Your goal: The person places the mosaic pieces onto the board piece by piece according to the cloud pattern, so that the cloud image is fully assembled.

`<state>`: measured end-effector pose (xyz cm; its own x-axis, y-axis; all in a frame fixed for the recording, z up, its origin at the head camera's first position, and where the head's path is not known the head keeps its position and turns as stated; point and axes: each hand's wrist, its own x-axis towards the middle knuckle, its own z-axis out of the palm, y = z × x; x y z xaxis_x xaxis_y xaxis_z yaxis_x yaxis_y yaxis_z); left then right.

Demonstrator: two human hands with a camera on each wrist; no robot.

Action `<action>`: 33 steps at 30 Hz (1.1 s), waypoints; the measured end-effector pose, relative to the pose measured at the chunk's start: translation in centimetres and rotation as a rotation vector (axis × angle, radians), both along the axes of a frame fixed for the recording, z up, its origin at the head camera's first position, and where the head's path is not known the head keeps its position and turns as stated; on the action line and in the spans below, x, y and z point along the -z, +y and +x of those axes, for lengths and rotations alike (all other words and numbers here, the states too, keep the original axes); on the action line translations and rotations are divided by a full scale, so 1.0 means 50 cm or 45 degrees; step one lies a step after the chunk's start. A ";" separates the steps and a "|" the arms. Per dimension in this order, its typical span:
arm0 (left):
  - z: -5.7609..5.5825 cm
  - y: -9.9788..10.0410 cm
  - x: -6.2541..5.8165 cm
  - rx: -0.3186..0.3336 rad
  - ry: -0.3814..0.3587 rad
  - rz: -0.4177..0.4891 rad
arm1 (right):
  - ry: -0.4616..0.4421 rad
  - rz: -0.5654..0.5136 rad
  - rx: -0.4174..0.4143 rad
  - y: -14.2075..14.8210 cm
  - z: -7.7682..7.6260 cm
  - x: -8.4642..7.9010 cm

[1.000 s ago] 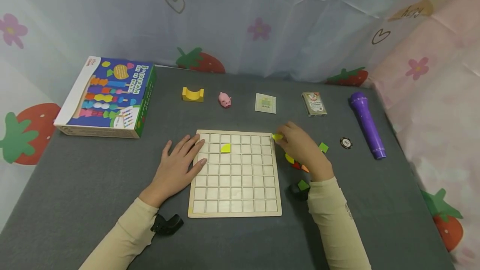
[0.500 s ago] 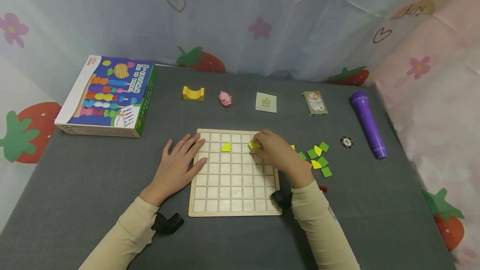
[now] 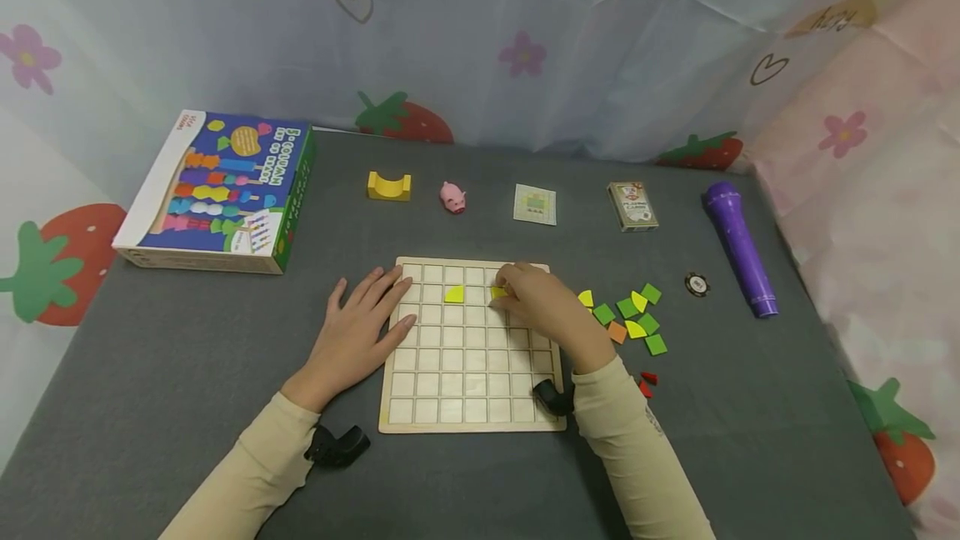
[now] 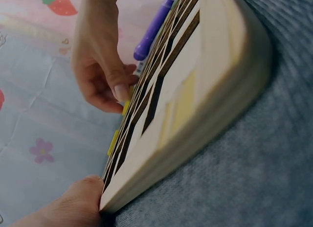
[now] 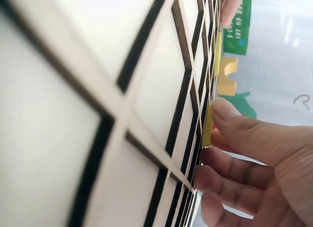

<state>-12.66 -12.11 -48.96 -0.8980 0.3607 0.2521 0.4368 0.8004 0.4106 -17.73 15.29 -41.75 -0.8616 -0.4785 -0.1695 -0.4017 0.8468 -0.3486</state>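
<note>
A wooden grid board (image 3: 471, 428) with white square cells lies on the grey table. My left hand (image 3: 358, 338) rests with spread fingers on its left edge. Over the upper right part of the board, my right hand (image 3: 546, 307) pinches a yellow tile (image 3: 498, 292) between thumb and fingers. The right wrist view shows that yellow tile (image 5: 208, 125) at the grid surface under the thumb. Another yellow tile (image 3: 453, 294), with one rounded corner, sits in a cell of the second row. The right hand hides several cells.
Right of the board lie several green tiles (image 3: 656, 345), yellow tiles (image 3: 635, 329), an orange tile (image 3: 617, 332) and red pieces (image 3: 645, 389). Behind stand a game box (image 3: 217, 190), yellow block (image 3: 389, 187), pink pig (image 3: 453, 197), pattern card (image 3: 535, 204), card box (image 3: 633, 207), chip (image 3: 697, 284) and purple microphone-like stick (image 3: 741, 248).
My right hand has carried the yellow tile leftward from the board's upper right edge to a cell in the second row. The left hand has stayed on the board's left edge.
</note>
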 end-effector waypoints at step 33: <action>0.001 0.001 -0.002 -0.002 -0.009 0.005 | 0.091 -0.011 -0.071 0.005 -0.001 0.009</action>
